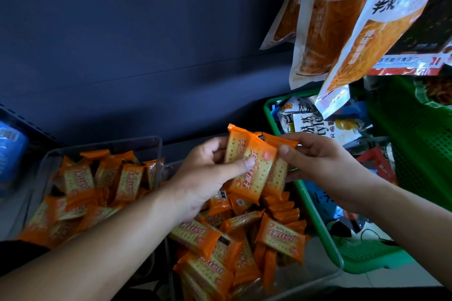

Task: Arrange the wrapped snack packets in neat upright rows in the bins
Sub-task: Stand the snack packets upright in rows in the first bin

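Note:
Both hands hold a small stack of orange cracker packets (254, 166) above the right clear bin (315, 276). My left hand (208, 173) grips the stack from the left, thumb across the front packet. My right hand (315, 166) pinches the stack's upper right corner. Below them the right bin holds several loose orange packets (281, 239), some lying flat, a few standing on edge. The left clear bin (102, 146) holds several more orange packets (80, 178) in a jumbled heap.
A green plastic basket (315, 222) with mixed snack bags stands at the right, next to the right bin. Large noodle-snack bags (337, 19) hang at the upper right. A dark blue shelf back (146, 44) rises behind the bins. A blue object (11, 154) sits far left.

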`<action>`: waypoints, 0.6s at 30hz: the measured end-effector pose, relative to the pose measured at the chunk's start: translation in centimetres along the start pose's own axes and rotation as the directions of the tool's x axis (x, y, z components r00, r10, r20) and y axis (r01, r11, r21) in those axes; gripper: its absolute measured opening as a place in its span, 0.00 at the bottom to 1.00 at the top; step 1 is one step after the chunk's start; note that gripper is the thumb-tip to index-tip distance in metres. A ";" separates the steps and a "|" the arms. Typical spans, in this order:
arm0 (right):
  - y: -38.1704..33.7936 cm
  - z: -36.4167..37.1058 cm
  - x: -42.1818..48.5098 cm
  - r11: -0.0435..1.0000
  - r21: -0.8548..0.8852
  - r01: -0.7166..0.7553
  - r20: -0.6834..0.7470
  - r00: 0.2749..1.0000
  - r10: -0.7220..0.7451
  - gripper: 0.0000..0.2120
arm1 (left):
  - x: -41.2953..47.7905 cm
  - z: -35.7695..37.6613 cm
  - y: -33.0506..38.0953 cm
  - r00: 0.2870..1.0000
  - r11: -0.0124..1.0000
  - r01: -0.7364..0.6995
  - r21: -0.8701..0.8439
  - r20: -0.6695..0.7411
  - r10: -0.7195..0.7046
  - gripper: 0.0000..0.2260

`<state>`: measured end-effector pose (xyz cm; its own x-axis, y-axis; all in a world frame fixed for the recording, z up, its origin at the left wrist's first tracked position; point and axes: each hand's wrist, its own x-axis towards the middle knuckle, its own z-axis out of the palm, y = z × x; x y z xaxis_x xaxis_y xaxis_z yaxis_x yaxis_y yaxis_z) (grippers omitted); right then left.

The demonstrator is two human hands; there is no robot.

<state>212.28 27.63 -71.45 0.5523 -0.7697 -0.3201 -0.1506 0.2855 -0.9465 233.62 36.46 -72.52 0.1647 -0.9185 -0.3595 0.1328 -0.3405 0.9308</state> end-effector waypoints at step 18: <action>0.5 -1.6 1.0 0.991 -0.069 -0.113 -0.129 0.986 0.103 0.17 | 1.2 -1.6 0.6 0.991 0.995 -0.010 0.104 -0.129 0.023 0.20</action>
<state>211.44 26.05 -72.36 0.4232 -0.8035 -0.4186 -0.2680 0.3303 -0.9050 235.45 35.49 -72.44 0.2924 -0.8925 -0.3434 0.0290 -0.3507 0.9361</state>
